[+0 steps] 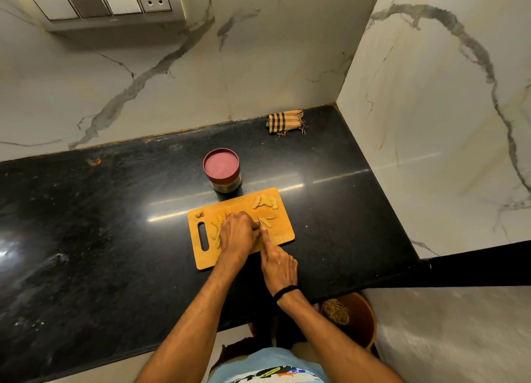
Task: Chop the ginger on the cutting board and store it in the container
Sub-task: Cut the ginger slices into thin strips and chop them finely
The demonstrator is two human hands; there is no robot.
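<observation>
Because loose strips would skid under a blade, the left hand (237, 233) curls knuckles-up over a bunch of ginger (216, 228) near the middle of the wooden cutting board (283, 234), pinning it. Right beside it, the right hand (278, 265) grasps a small knife (261, 224), forefinger laid along the spine to steer the cut, wrist low over the board's near edge. More slices (265, 202) wait at the far corner; the lidded container (222, 170) stands just behind the board.

Single head-worn wide-angle view, looking forward and down, cutting board (283, 230) centred close below, marble walls (258, 66) beyond.
</observation>
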